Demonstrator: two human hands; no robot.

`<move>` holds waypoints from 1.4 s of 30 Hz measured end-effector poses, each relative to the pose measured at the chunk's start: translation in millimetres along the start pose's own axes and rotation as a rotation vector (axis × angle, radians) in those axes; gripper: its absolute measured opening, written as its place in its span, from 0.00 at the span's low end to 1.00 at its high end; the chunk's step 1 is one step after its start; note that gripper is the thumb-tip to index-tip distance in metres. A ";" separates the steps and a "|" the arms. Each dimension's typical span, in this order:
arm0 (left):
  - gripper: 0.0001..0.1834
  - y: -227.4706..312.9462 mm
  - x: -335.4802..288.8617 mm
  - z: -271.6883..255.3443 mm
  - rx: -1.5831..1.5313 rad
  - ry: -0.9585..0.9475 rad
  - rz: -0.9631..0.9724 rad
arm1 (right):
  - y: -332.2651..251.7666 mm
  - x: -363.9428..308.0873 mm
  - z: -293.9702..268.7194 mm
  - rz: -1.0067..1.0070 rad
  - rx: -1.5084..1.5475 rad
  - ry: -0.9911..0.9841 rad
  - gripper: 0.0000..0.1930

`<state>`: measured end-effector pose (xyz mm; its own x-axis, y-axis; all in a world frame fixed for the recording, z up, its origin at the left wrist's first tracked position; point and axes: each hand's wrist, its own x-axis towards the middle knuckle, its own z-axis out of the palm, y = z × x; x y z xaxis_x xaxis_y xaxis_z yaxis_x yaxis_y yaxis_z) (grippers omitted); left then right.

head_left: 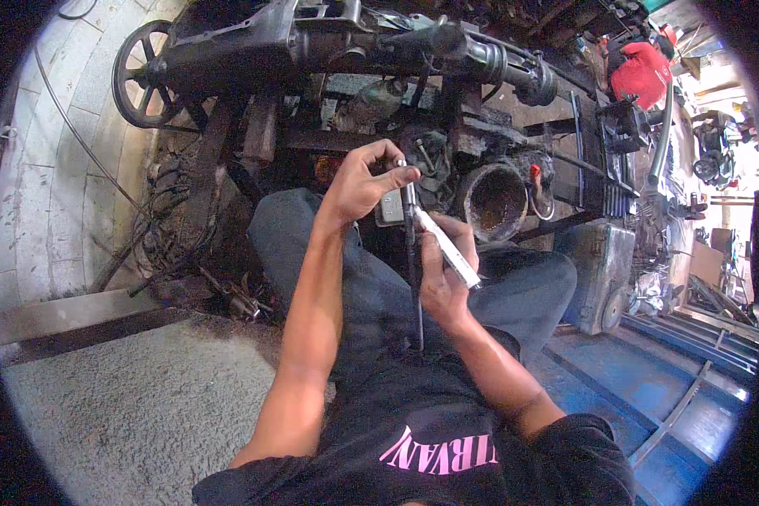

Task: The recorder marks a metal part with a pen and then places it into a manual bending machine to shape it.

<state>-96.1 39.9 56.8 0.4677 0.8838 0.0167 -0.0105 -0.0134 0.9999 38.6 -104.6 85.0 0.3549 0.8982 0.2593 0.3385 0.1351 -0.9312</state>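
My left hand (358, 190) is closed, its thumb and fingers pinching the upper end of a dark slender metal rod (412, 261). The rod's top part is brighter and thicker, and its lower end reaches down toward my lap. My right hand (441, 282) is closed around a white squeeze tube (451, 250). The tube lies aslant, its narrow end touching or very near the rod below my left hand. Whether my right fingers also grip the rod is hard to see. Behind the rod a small grey box-like piece (390, 209) shows.
Ahead is a greasy machine (253, 63) with a spoked handwheel (142, 76). A round metal pot (472, 190) with brown contents sits beyond my right knee. A grey metal box (594, 266) and blue metal panels (649, 405) are at right. A person in red (641, 76) is far right.
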 end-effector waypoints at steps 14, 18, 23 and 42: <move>0.13 0.7 0.2 1.3 -0.008 0.011 0.001 | 0.9 -0.1 -0.6 -0.089 -0.042 -0.066 0.11; 0.12 0.3 -0.9 1.7 -0.095 0.000 -0.049 | -5.0 -1.2 -1.8 -0.001 0.001 -0.055 0.12; 0.11 -3.8 -0.3 1.1 -0.075 0.023 -0.029 | 2.1 -2.4 -2.7 -0.008 0.047 -0.028 0.13; 0.20 -4.5 0.9 5.0 0.007 0.131 0.011 | 0.0 -2.4 1.8 0.009 -0.013 -0.079 0.12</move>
<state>-91.2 38.4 52.4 0.3485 0.9369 0.0277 -0.0084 -0.0264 0.9996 36.2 -106.0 83.9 0.2883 0.9297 0.2292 0.3470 0.1216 -0.9299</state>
